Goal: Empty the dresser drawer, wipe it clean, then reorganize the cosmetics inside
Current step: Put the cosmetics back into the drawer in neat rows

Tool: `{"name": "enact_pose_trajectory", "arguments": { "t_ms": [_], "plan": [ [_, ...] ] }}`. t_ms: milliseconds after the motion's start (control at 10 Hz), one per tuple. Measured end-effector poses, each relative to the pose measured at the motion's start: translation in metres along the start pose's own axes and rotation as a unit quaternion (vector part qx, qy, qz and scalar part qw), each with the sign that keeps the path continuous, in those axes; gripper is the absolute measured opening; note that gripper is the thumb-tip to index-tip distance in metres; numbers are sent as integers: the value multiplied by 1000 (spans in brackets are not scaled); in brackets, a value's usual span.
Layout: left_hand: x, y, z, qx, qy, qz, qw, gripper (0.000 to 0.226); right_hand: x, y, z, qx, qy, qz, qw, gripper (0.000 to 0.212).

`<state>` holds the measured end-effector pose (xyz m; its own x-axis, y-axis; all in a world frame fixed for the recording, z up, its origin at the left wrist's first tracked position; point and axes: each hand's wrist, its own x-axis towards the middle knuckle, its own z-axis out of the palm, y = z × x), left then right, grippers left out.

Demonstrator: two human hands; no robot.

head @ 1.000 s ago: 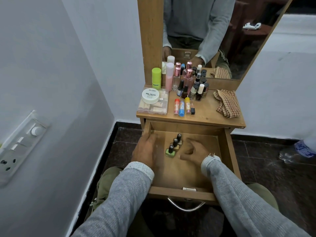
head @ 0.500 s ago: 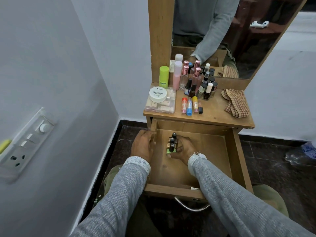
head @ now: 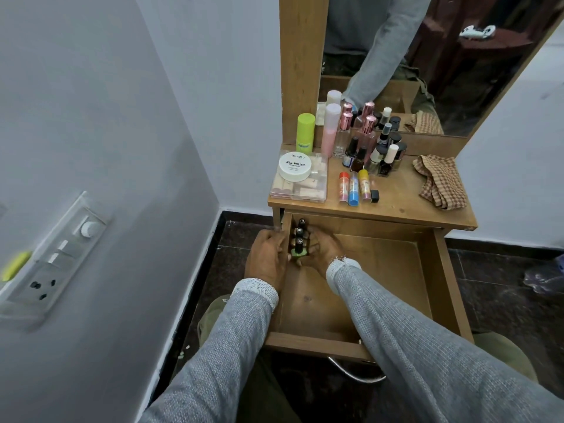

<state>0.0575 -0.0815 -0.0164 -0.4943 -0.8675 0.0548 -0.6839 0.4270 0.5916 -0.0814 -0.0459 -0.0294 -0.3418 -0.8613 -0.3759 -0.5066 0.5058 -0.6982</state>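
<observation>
Head view: since the earlier frames, three nail polish bottles shifted from the drawer's middle to its rear left corner, right hand moved with them, left hand drawn in against them. Row of three now stood upright against the left wall of the drawer, dark caps up, green base nearest the body. Bottles flanked on both sides: left hand at the drawer's left wall, fingers curled toward the row; right hand on the other side, fingers curled in against the glass. Probably pressed between both hands, though exact finger contact was blurred and could not be confirmed.

Remaining cosmetics left on the dresser top: clear organizer box with white nail polish tub on it, green bottle, cluster of small bottles, three coloured tubes. Checked cloth lay crumpled at the right of the top.

Step judged in hand: reorganizing, first group being squared into the corner; emptying and wiping judged complete. Next move called for: release without tipping the row, then retrieval of another group from the top and placement just beside the bottles.
</observation>
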Motion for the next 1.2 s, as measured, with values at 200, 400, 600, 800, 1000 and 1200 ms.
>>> {"name": "enact_pose_trajectory", "arguments": {
  "t_ms": [200,400,600,800,1000,1200],
  "plan": [
    [0,-1,2,-2,-6,-9,1000,29,10,0,7,-4,13,3,1000,50],
    [-2,-2,4,-64,-4,-33,997,38,13,-7,12,-19,75,5,997,24],
    [-4,0,3,-57,-8,-24,998,45,9,5,22,34,96,15,995,55],
    [-4,0,2,-62,-7,-19,998,48,3,0,20,86,104,34,990,78],
    [-3,0,2,-51,-15,-13,999,43,-8,-8,10,60,78,14,995,42],
    [-2,-1,2,-24,-10,-13,1000,34,-1,-2,21,110,110,22,988,68]
  ]
}}
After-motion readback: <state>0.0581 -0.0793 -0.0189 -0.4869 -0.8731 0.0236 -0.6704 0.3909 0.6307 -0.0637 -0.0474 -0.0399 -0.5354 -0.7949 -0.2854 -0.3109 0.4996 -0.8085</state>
